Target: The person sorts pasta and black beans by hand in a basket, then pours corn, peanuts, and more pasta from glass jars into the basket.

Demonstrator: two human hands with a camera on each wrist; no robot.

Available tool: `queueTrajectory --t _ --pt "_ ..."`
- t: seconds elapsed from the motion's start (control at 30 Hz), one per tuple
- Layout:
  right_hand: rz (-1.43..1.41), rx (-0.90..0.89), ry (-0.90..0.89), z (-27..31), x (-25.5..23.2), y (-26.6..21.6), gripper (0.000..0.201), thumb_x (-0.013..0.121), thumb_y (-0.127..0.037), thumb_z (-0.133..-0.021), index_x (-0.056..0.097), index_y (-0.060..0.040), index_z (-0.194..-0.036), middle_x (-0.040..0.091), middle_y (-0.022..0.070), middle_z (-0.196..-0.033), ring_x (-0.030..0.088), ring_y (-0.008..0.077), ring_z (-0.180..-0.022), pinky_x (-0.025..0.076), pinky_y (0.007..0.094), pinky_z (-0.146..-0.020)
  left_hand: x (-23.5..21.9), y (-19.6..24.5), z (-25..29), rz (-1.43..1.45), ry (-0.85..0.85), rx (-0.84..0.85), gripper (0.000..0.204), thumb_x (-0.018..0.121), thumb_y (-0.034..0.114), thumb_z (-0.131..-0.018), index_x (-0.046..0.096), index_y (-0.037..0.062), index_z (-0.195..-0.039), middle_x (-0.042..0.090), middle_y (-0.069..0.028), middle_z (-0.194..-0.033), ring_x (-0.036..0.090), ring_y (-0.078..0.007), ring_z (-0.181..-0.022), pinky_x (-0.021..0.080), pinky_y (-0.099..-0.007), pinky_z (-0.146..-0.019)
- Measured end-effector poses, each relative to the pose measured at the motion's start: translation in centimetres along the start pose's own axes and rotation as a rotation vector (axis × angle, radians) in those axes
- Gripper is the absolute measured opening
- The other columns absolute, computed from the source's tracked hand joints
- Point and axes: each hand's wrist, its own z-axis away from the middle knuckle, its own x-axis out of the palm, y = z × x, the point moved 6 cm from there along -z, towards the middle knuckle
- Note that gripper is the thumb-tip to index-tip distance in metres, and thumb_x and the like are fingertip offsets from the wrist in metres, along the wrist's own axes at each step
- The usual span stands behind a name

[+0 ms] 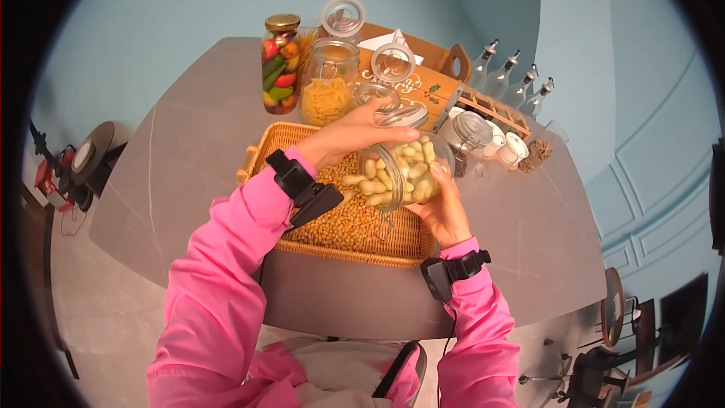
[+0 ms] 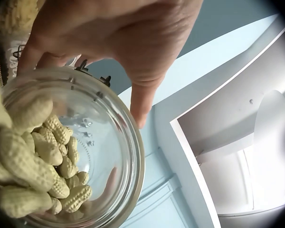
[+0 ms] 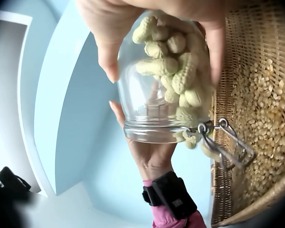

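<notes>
A clear glass clip-top jar (image 3: 133, 92) of unshelled peanuts (image 1: 414, 170) lies tipped on its side above a wicker basket (image 1: 355, 257). Its mouth faces left, where several peanuts crowd the rim (image 2: 137, 156). My right hand (image 1: 447, 215) grips the jar's body near the base, thumb and fingers on opposite sides. At the neck and lid end, my left hand (image 1: 351, 134) holds the jar, its thumb along the rim. The wire clasp (image 3: 221, 142) hangs loose on the basket side. Small yellow kernels (image 1: 332, 227) cover the basket's bottom.
Behind the basket stand a jar of colourful vegetables (image 1: 281, 68), an open pasta jar (image 1: 326, 98) and a wooden crate (image 1: 434, 79). To the right are small white-topped jars (image 1: 513, 149), glass bottles (image 1: 498, 79) and a dried brown clump (image 1: 536, 154). Grey table (image 1: 181, 174) surrounds the basket.
</notes>
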Motion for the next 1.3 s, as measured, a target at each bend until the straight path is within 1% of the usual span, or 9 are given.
queueTrajectory --t 0.2,0.5,0.63,0.73,0.8,0.87,1.03,1.2,1.3 --pt "0.167 -0.084 0.102 -0.6 1.4 -0.8 0.056 0.071 -0.017 -0.079 0.042 -0.0092 -0.126 0.054 0.0091 -0.116 0.06 0.0181 -0.1 0.058 0.032 -0.069 -1.8 -2.7 0.3 0.101 0.057 -0.033 0.079 0.07 0.03 -0.082 0.026 -0.0033 -0.139 0.043 -0.0185 -0.128 0.049 -0.0215 -0.114 0.039 -0.0301 -0.094" --pt "1.082 -0.745 0.065 -1.0 5.2 -4.4 0.081 0.087 -0.022 -0.051 0.05 -0.0068 -0.122 0.044 0.0147 -0.125 0.041 0.0278 -0.123 0.035 0.0401 -0.102 -4.1 -4.1 0.7 0.279 0.118 0.232 0.077 0.069 0.016 -0.08 0.025 0.0023 -0.142 0.042 -0.0119 -0.13 0.045 -0.0182 -0.118 0.036 -0.0326 -0.099" --pt "1.28 -0.961 0.042 -0.3 7.2 -5.7 0.081 0.087 -0.022 -0.051 0.05 -0.007 -0.122 0.045 0.015 -0.124 0.042 0.0293 -0.121 0.036 0.0396 -0.101 -4.5 -2.7 1.7 0.363 0.152 0.369 0.08 0.069 0.013 -0.079 0.022 0.0068 -0.144 0.042 -0.0094 -0.13 0.046 -0.0175 -0.117 0.037 -0.0322 -0.098" --pt "1.161 -0.884 0.038 -0.8 6.8 -6.0 0.079 0.086 -0.02 -0.055 0.048 -0.007 -0.123 0.046 0.0132 -0.124 0.045 0.0281 -0.118 0.039 0.0386 -0.099 -4.9 -1.8 1.8 0.32 0.163 0.382 0.082 0.07 0.014 -0.079 0.022 0.0093 -0.144 0.041 -0.0089 -0.13 0.048 -0.0176 -0.115 0.038 -0.0318 -0.098" --pt "0.493 -0.481 -0.026 -2.3 5.1 -4.8 0.076 0.083 -0.013 -0.061 0.045 -0.0075 -0.126 0.046 0.0108 -0.125 0.049 0.0257 -0.114 0.043 0.036 -0.094 -5.2 -0.4 1.7 0.265 0.147 0.382 0.082 0.07 0.015 -0.079 0.022 0.0104 -0.145 0.04 -0.009 -0.131 0.048 -0.0177 -0.115 0.038 -0.0316 -0.097" --pt "0.482 -0.472 -0.06 -3.1 4.1 -4.8 0.067 0.071 -0.014 -0.076 0.037 -0.0056 -0.133 0.046 0.0119 -0.127 0.051 0.0259 -0.113 0.047 0.0421 -0.092 -5.4 1.0 1.1 0.156 0.109 0.307 0.084 0.071 0.018 -0.079 0.02 0.0098 -0.145 0.044 -0.0089 -0.128 0.05 -0.0181 -0.112 0.04 -0.0308 -0.095" --pt "-0.002 -0.187 -0.201 -5.1 3.7 -3.6 0.07 0.058 -0.047 -0.084 0.032 -0.0066 -0.135 0.043 0.0195 -0.13 0.048 0.0361 -0.119 0.047 0.0501 -0.093 -4.8 3.6 -3.9 0.339 0.007 0.222 0.056 0.069 0.018 -0.082 0.044 0.0004 -0.13 0.059 -0.0077 -0.112 0.055 -0.0127 -0.103 0.045 -0.0274 -0.087" --pt "-0.354 0.11 -0.301 -5.9 2.2 -3.8 0.067 0.052 -0.057 -0.085 0.039 -0.0048 -0.124 0.047 0.0181 -0.126 0.058 0.0336 -0.107 0.053 0.0443 -0.083 -3.6 7.0 -6.9 0.514 0.255 0.393 0.036 0.065 0.007 -0.084 0.047 -0.0023 -0.113 0.059 -0.0117 -0.104 0.062 -0.0203 -0.096 0.053 -0.0334 -0.084" --pt "-0.293 0.045 -0.246 -6.6 0.5 -3.8 0.079 0.045 -0.064 -0.085 0.035 0.0009 -0.129 0.041 0.0217 -0.13 0.059 0.0311 -0.104 0.054 0.0416 -0.087 -2.9 8.6 -9.1 0.594 0.426 0.533 0.039 0.062 0.0 -0.084 0.037 -0.0042 -0.114 0.056 -0.0193 -0.098 0.065 -0.0264 -0.084 0.057 -0.0362 -0.077"
